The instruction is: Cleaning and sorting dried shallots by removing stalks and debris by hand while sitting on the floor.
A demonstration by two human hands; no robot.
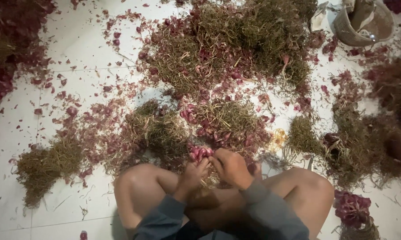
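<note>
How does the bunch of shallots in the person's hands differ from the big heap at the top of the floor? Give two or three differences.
The bunch of shallots is small and gripped by the left hand and right hand; the big heap is large and lies untouched on the white tiled floor. The bunch shows mostly red bulbs, while the heap shows mostly dry greenish-brown stalks. Both hold red bulbs with stalks.

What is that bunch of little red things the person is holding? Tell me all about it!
It looks like a small bunch of shallots: shiny, reddish-pink bulbs packed close together, with dry straw-coloured stalks hanging below. The left hand and right hand grip it from both sides, above the person's knees and a white tiled floor.
</note>
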